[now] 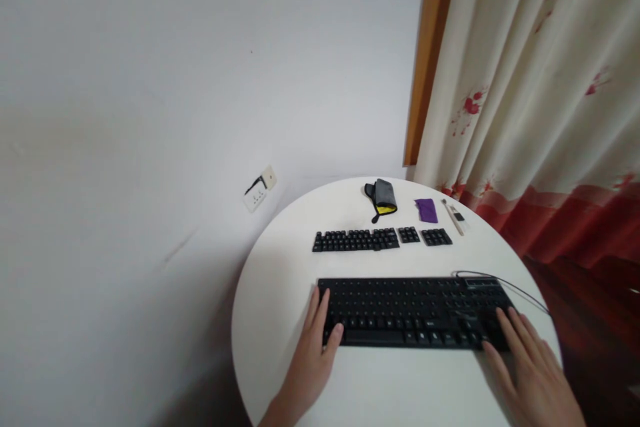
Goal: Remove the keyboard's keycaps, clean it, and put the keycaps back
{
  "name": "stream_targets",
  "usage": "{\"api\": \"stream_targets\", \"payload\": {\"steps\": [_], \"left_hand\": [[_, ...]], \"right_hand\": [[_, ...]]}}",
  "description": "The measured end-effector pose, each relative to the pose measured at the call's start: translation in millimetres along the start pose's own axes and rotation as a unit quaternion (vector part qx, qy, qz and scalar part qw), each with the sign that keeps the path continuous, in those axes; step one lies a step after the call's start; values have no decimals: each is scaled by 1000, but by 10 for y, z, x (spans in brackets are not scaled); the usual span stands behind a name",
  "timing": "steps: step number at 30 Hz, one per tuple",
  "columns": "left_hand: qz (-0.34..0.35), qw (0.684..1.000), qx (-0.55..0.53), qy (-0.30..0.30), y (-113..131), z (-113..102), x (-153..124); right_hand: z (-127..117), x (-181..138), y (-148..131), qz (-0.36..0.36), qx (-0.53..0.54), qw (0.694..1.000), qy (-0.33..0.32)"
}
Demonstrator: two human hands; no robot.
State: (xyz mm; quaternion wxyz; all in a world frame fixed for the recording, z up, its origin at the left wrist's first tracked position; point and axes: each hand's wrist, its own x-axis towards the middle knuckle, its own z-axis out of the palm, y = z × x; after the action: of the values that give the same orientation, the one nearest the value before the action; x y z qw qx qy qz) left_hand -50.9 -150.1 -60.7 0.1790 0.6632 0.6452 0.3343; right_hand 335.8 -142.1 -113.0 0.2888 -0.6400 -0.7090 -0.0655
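A black keyboard lies flat on the white round table, and many of its upper keys look stripped of their caps. My left hand rests at the keyboard's left end, fingers stretched along the edge and thumb on the lower left corner. Over the right end, my right hand is spread open with its fingertips on or just above the keyboard; contact is hard to judge. Behind the keyboard, loose black keycaps sit in neat rows, with two smaller keycap groups to their right.
At the table's back are a folded grey-and-yellow cloth, a purple cloth and a slim brush-like tool beside a small black-and-white item. The keyboard's cable runs off the right edge. A wall socket and a curtain stand behind.
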Motion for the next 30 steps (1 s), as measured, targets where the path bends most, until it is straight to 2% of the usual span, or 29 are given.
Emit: {"api": "stream_targets", "payload": {"steps": [6, 12, 19, 25, 27, 30], "left_hand": [[-35, 998, -23, 38, -69, 79, -1], [-25, 999, -12, 25, -82, 75, -4], [-3, 1000, -14, 24, -62, 79, 11], [-14, 1000, -23, 8, -88, 63, -11], [-10, 1000, -19, 18, -147, -16, 88], [27, 998, 12, 62, -287, -199, 460]], "right_hand": [[-12, 3, 2, -5, -28, 1000, -2], [30, 5, 64, -8, -26, 1000, -2], [-27, 32, -15, 13, -4, 1000, -2], [-55, 37, -45, 28, 0, 1000, 4], [-69, 37, -62, 34, 0, 999, 9], [-112, 45, -97, 55, 10, 998, 34]]}}
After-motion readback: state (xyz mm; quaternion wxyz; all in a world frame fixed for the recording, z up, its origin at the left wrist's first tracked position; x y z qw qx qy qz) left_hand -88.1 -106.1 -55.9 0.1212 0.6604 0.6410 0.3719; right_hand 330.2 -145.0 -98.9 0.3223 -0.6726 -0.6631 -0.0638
